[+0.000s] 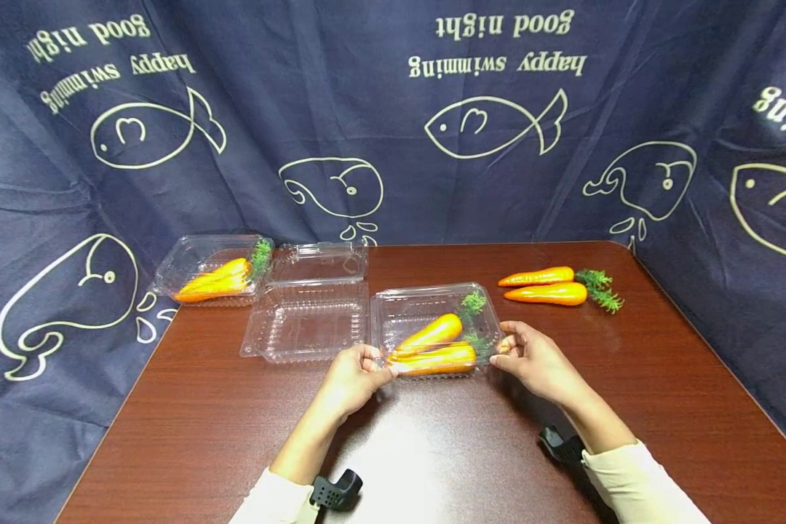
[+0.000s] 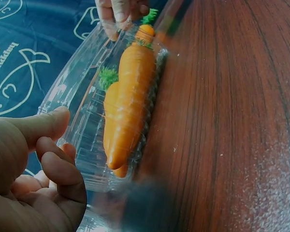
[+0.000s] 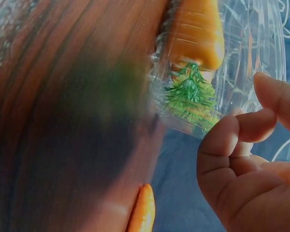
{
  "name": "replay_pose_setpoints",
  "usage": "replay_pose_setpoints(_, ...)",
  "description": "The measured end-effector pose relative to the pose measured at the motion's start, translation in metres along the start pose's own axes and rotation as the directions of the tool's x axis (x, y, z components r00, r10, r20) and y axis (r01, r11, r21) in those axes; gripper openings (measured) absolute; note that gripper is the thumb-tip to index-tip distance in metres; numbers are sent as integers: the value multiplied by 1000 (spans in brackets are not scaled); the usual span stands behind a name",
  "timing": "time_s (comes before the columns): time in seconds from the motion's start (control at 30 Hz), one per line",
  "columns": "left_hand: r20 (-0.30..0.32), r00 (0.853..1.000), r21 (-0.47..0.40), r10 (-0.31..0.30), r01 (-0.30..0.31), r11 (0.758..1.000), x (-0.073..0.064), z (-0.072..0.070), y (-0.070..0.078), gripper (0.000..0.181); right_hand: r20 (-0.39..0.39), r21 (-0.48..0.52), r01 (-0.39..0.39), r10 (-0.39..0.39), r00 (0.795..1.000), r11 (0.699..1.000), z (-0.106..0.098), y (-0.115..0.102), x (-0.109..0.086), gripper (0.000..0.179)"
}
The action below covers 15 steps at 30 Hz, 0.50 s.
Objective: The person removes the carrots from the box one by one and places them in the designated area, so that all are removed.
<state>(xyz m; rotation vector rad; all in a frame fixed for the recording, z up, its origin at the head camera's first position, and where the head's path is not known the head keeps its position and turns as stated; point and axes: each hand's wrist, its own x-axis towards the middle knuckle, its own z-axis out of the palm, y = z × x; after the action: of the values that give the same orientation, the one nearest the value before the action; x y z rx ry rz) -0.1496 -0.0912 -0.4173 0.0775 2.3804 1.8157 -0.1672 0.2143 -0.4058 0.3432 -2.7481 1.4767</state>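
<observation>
A clear plastic clamshell box [image 1: 396,309] with orange carrots [image 1: 435,359] inside sits at mid-table, its lid lying over them. At its near left corner my left hand [image 1: 352,382] pinches the rim between thumb and curled fingers. My right hand [image 1: 536,358] grips the near right corner in the same way. In the left wrist view the carrots [image 2: 130,92] show through the plastic, beside the left hand [image 2: 43,169]. Green leafy tops [image 3: 193,96] press near the wall by the right hand [image 3: 246,159] in the right wrist view. Whether the lid is latched, I cannot tell.
Left of the box stands an opened clear clamshell [image 1: 311,331] with nothing inside. Beyond it, at the table's far left edge, another clamshell [image 1: 183,255] holds carrots. Two loose carrots [image 1: 546,293] lie at the back right. A dark blue printed curtain [image 1: 393,131] hangs behind the table [image 1: 629,378].
</observation>
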Motion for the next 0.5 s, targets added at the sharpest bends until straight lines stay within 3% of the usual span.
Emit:
replay_pose_setpoints(0.37,-13,1000,74,-4,5,997,-1,-1,3,31,0,-31,15,-15,1000,999,0,0,1,55)
replay_pose_setpoints(0.5,-6,1000,63,-5,5,998,0,-1,3,30,-2,-38,16,-16,1000,999,-1,-1,0,55)
